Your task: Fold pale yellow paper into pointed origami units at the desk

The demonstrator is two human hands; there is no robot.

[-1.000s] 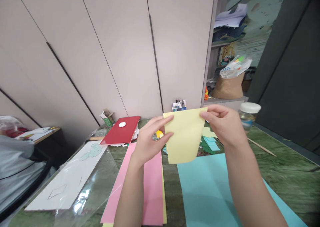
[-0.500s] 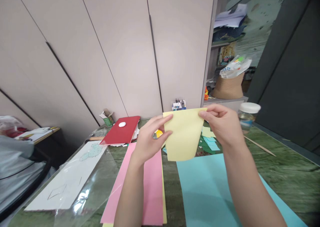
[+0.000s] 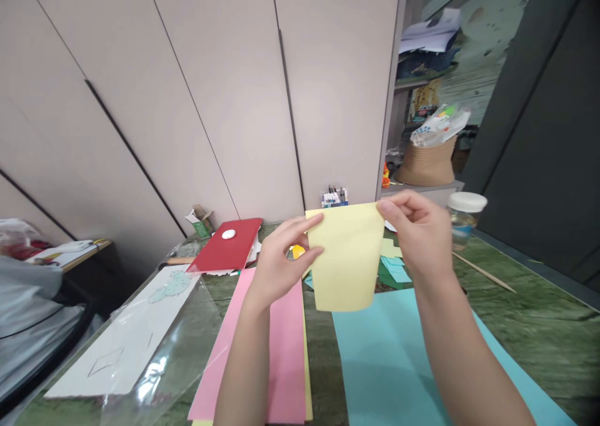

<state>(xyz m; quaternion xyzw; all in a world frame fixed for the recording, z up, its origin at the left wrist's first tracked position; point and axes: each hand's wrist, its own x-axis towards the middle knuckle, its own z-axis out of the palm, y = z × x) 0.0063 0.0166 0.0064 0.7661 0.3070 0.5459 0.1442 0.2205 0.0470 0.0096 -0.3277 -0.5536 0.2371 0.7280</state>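
Note:
A piece of pale yellow paper (image 3: 347,260), narrower at its lower end, is held up above the table between my two hands. My left hand (image 3: 284,257) has it by the left edge, with the thumb in front and the index finger near the top corner. At the top right corner, my right hand (image 3: 419,235) pinches it between thumb and fingers. Below lie a pink sheet (image 3: 285,351) on the left and a large turquoise sheet (image 3: 384,357) on the right. Green and turquoise paper scraps (image 3: 396,271) show partly behind the yellow piece.
On the left are a white sheet (image 3: 126,332) with a cactus drawing under clear plastic and a red folder (image 3: 229,245). A lidded jar (image 3: 464,220) and a wooden stick (image 3: 487,273) are at right. Pens (image 3: 334,196) stand against the cabinet (image 3: 225,101).
The yellow paper has turned to face me more, its lower edge now a little lower. My right hand has shifted slightly right at the corner; my left hand has hardly moved.

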